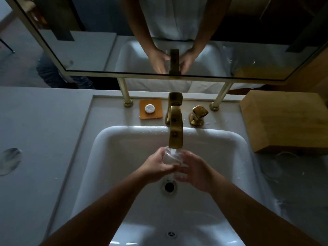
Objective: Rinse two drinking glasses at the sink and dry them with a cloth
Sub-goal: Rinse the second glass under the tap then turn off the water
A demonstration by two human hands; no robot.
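Glass (170, 158) under tap (175, 137), over sink (124, 157), running water. Left hand (156, 166) fingers wrapped round wall; right hand (192, 172) cupping other side. Likely wet, slippery, breakable, light: best gripped mid-wall, both hands.

Water is running from the brass faucet (175, 132) onto a clear drinking glass (171, 157) over the white sink (113, 157). The left hand (156, 166) is gripping the glass; the right hand (193, 173) is cupping its other side. A wooden box (284, 121) is sitting at the desk's (35, 130) right edge.
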